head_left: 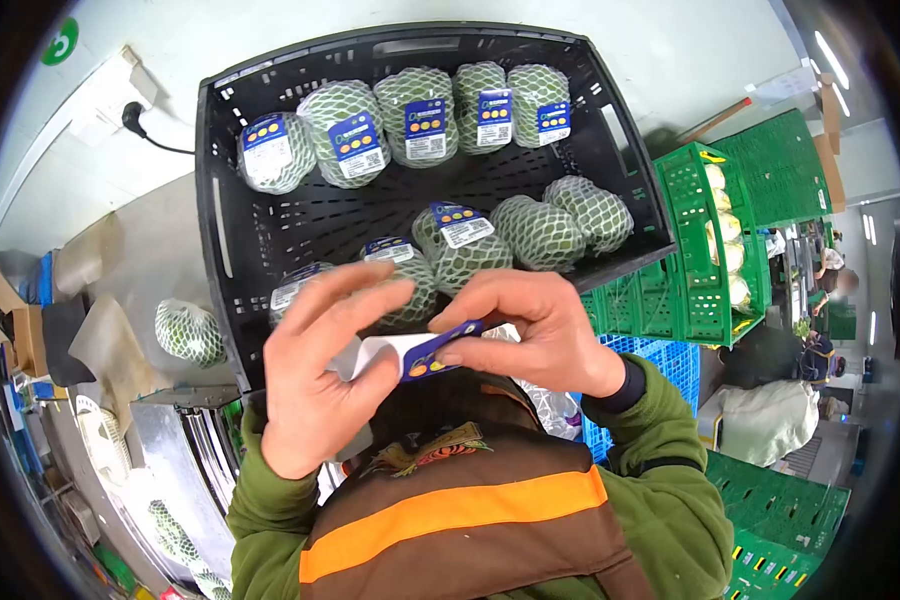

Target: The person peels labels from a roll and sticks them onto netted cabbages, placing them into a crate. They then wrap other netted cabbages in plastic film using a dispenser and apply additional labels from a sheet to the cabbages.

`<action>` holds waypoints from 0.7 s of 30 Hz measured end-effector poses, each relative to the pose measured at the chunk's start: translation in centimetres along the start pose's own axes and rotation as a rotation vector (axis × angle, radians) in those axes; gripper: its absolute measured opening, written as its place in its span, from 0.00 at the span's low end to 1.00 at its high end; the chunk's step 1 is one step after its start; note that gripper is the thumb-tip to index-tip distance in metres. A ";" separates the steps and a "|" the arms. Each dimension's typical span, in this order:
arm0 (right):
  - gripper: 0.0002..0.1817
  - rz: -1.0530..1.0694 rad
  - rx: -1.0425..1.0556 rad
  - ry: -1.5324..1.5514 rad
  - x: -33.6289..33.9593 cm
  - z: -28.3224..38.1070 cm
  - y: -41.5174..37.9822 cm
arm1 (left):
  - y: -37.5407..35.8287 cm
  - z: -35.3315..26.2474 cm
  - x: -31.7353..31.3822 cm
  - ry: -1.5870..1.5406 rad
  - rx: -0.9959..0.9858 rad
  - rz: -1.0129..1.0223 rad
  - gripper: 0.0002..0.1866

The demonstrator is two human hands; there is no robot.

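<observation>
In front of my chest I hold a blue and white label (417, 364), slightly bent and edge-on to me. My right hand (540, 335) pinches its blue end between thumb and forefinger. The white end runs to the thumb of my left hand (320, 372), whose other fingers arch apart above it. Just beyond my hands is a black crate (213, 210) holding two rows of round green produce in white foam nets. All of the far row bears labels, such as the netted piece (417, 118) in its middle. My hands partly cover the near row, where two unlabelled netted pieces (538, 232) lie at the right.
A loose netted piece (189, 332) sits left of the crate. To the right, green crates (705, 240) hold pale wrapped produce, with a blue crate (670, 372) below. A white sack (770, 420) and another person (818, 350) are farther right. A cable plug (133, 117) hangs at the wall.
</observation>
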State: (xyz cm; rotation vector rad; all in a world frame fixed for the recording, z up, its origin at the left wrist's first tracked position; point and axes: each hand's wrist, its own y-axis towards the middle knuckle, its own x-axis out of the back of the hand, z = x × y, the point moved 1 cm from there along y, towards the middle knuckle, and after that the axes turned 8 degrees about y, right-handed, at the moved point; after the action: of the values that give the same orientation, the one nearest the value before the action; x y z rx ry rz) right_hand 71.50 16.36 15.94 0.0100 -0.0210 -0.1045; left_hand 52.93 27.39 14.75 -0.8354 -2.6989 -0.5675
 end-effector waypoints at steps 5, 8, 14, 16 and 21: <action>0.08 -0.299 0.323 -0.320 4.5 3.4 0.3 | 0.8 -0.2 0.6 0.188 -0.090 0.214 0.12; 0.09 -0.525 0.067 -0.071 12.0 4.5 2.8 | 0.8 0.7 1.3 0.354 0.001 0.217 0.11; 0.15 0.023 -0.662 -0.003 21.4 -7.0 8.7 | 0.7 0.1 -0.2 0.052 -0.389 0.222 0.15; 0.16 0.003 -0.792 -0.136 20.9 -10.2 8.7 | 0.4 -0.5 -0.4 -0.079 -0.407 0.303 0.18; 0.22 0.275 -0.432 -0.880 20.5 -12.5 8.4 | 0.7 -1.4 -0.1 -0.147 -0.451 0.313 0.17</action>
State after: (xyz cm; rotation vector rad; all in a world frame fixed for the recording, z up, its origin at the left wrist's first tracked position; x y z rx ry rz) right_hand 93.06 22.64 4.00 -0.4706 -0.8763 0.1703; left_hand 53.58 27.27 16.17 -1.4314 -2.5175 -1.0932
